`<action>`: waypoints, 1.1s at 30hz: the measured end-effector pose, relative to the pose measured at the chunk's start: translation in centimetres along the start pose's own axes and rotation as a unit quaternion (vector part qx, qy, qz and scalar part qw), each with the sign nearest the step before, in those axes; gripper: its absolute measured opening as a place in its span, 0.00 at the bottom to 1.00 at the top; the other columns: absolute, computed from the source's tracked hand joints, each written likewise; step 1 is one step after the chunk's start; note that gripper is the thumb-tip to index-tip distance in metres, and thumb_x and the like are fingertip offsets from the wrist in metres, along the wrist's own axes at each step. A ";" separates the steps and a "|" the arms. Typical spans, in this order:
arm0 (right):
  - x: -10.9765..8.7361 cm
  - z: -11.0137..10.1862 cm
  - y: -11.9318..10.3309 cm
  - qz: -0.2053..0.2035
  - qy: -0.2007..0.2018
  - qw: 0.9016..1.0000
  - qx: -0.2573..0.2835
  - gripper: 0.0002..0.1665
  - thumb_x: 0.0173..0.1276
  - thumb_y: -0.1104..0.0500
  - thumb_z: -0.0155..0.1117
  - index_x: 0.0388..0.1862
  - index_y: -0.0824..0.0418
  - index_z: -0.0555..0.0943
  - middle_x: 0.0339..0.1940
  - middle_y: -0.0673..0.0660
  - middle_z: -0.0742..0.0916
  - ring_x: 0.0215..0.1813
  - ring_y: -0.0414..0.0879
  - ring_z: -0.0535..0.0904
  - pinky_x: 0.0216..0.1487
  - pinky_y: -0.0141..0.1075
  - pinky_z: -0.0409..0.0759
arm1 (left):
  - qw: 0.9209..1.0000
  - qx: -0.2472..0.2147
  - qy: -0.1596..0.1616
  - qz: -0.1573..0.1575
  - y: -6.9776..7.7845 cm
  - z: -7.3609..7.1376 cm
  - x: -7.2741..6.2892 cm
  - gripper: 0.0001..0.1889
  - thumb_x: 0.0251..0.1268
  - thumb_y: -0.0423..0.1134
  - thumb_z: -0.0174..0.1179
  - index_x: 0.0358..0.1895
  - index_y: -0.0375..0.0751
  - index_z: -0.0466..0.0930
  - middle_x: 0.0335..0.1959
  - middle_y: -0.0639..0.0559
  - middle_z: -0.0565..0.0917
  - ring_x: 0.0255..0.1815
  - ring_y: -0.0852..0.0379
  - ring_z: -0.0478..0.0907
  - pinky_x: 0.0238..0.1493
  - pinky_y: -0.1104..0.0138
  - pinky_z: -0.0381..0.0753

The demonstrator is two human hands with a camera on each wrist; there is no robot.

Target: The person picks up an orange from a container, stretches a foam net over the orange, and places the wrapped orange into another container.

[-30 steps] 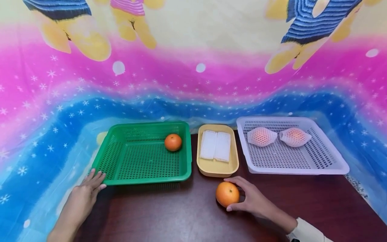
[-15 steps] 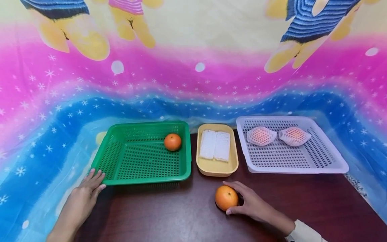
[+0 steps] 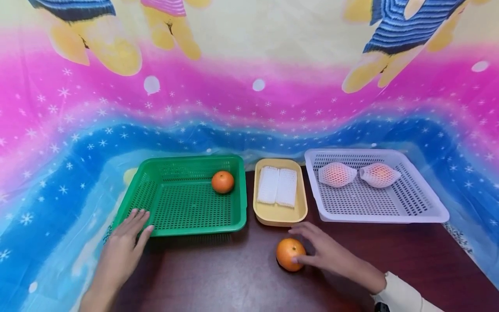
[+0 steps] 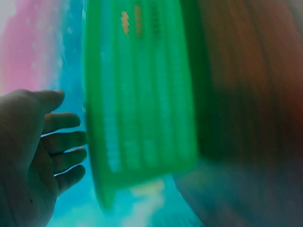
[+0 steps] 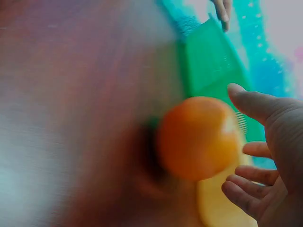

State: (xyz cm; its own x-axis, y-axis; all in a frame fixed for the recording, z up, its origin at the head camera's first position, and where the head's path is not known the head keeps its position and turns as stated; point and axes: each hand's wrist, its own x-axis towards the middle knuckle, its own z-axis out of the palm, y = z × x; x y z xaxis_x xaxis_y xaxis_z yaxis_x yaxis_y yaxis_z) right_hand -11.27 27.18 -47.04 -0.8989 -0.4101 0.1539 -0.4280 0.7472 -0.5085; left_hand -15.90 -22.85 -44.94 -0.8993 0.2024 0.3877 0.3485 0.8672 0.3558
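Observation:
An orange (image 3: 290, 255) sits on the dark table, below the small yellow tray. My right hand (image 3: 325, 251) is at its right side, fingers spread and thumb overlapping the fruit in the head view. The right wrist view shows a gap between these loosely bent fingers and the orange (image 5: 199, 138). My left hand (image 3: 124, 247) hovers with fairly straight fingers over the near left corner of the green basket (image 3: 195, 229). In the left wrist view the left hand (image 4: 52, 146) stands apart from the basket's rim, holding nothing.
Another orange (image 3: 222, 182) lies in the green basket's far right corner. The yellow tray (image 3: 277, 219) holds white foam net sleeves (image 3: 277, 186). At right, a pale lilac basket (image 3: 374, 218) contains two net-wrapped fruits (image 3: 337, 174). A printed cloth (image 3: 249, 104) hangs behind.
My left hand has lifted off the basket's corner and shifted right. My right fingers have loosened from round the orange, which has moved slightly left.

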 end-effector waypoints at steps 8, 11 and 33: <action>6.9 -4.3 -1.6 0.042 0.007 0.999 0.017 0.20 0.73 0.46 0.67 0.55 0.58 0.81 0.53 0.56 0.85 0.49 0.46 0.85 0.50 0.45 0.87 | 0.980 -0.060 0.111 0.151 7.5 2.8 2.8 0.22 0.61 0.31 0.70 0.60 0.36 0.84 0.57 0.41 0.87 0.62 0.39 0.83 0.62 0.43 0.80; 10.0 -5.1 -1.4 0.054 -0.009 0.999 -0.002 0.19 0.75 0.51 0.66 0.56 0.62 0.80 0.52 0.62 0.86 0.49 0.49 0.86 0.50 0.45 0.87 | 0.968 -0.081 0.109 0.210 10.3 4.4 3.5 0.18 0.62 0.31 0.69 0.56 0.35 0.86 0.54 0.42 0.89 0.60 0.42 0.84 0.62 0.47 0.81; 22.1 -3.4 4.1 0.288 -0.127 0.949 0.004 0.27 0.74 0.51 0.65 0.15 0.57 0.71 0.10 0.49 0.72 0.17 0.40 0.65 0.31 0.34 0.72 | 0.963 0.098 -0.074 0.240 23.4 15.3 5.6 0.20 0.67 0.30 0.63 0.62 0.41 0.82 0.63 0.47 0.84 0.68 0.51 0.79 0.68 0.57 0.80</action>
State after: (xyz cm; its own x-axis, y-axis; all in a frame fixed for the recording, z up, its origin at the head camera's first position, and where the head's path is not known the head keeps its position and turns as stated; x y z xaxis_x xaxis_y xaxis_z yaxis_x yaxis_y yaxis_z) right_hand -33.25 22.97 -42.88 -0.9315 -0.0485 -0.3604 0.1296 0.8817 -0.4537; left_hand -16.77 5.54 -47.46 -0.6801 0.6513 0.3365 0.6898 0.7240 -0.0071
